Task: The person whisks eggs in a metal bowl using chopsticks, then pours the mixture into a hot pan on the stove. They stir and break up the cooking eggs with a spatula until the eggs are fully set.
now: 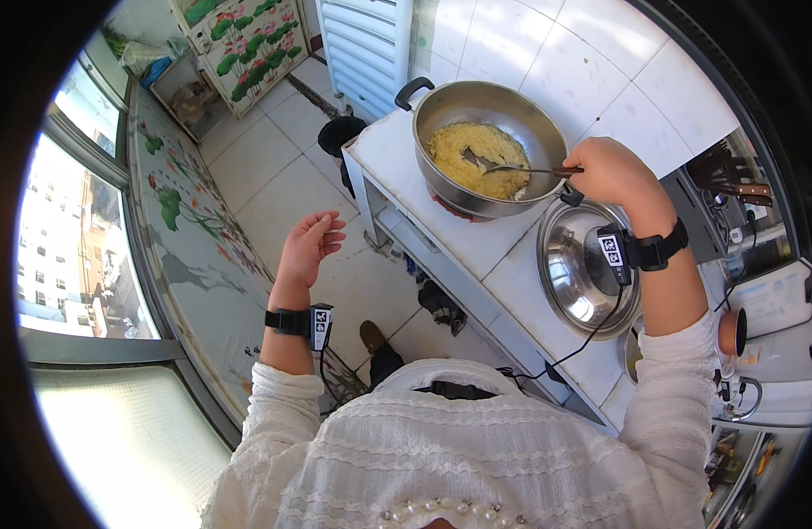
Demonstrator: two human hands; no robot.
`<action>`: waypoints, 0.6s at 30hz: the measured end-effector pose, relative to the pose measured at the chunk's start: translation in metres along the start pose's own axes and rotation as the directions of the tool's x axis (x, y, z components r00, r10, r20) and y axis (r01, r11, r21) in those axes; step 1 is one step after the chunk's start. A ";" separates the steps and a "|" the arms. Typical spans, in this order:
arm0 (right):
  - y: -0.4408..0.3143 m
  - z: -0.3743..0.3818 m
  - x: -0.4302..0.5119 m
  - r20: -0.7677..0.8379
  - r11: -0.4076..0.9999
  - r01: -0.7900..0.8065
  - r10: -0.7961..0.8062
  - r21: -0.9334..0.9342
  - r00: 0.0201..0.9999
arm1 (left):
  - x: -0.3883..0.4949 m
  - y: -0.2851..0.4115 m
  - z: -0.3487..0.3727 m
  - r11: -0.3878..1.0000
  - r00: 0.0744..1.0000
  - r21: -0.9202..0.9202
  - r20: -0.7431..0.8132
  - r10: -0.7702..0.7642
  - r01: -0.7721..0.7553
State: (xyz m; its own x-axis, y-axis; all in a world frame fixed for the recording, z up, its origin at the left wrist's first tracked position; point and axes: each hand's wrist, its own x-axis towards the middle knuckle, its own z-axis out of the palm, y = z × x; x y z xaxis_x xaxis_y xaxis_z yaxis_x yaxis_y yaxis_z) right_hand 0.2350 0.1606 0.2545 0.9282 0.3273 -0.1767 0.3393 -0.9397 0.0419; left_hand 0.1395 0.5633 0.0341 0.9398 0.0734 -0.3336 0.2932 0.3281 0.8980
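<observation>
My right hand [607, 168] grips the dark handle of a metal spoon [541, 170] at the near right rim of a steel pot [545, 122]. The spoon's far end rests in a yellow, crumbly food [462, 168] spread over the pot's bottom. Nothing is in my left hand [315, 241], held over the floor to the left of the counter, with its fingers loosely curled and apart. A lid of shiny steel [568, 278] lies on the counter below my right hand.
The white tiled counter [511, 264] runs diagonally towards the lower right. A knife block with knives [753, 192], a brown cup [731, 332] and a faucet [753, 397] are at the right. A radiator [366, 53] stands beyond the pot; cables hang from both wrist straps.
</observation>
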 end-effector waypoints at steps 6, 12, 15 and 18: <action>-0.024 0.015 0.025 -0.088 0.986 0.074 -0.061 0.151 0.994 | -0.002 -0.002 -0.001 1.000 1.000 0.005 -0.021 -0.012 0.012; -0.016 0.023 0.025 -0.106 0.999 -0.027 0.023 -0.029 0.994 | -0.002 0.004 -0.001 0.999 1.000 0.039 -0.004 0.030 -0.029; -0.008 0.005 0.000 0.008 0.999 0.023 -0.023 -0.041 1.000 | -0.003 0.001 -0.005 0.999 1.000 0.032 -0.026 -0.015 0.016; -0.019 0.009 0.010 -0.060 0.997 0.075 -0.074 0.024 0.995 | -0.006 -0.002 -0.006 0.999 0.999 0.008 -0.044 -0.031 0.031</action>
State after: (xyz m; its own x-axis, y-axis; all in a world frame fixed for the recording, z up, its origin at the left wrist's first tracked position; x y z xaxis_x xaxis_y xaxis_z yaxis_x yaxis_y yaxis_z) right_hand 0.2360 0.1810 0.2432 0.9081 0.4011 -0.1202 0.4046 -0.9145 0.0053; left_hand 0.1327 0.5676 0.0325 0.9219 0.1043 -0.3731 0.3235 0.3227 0.8895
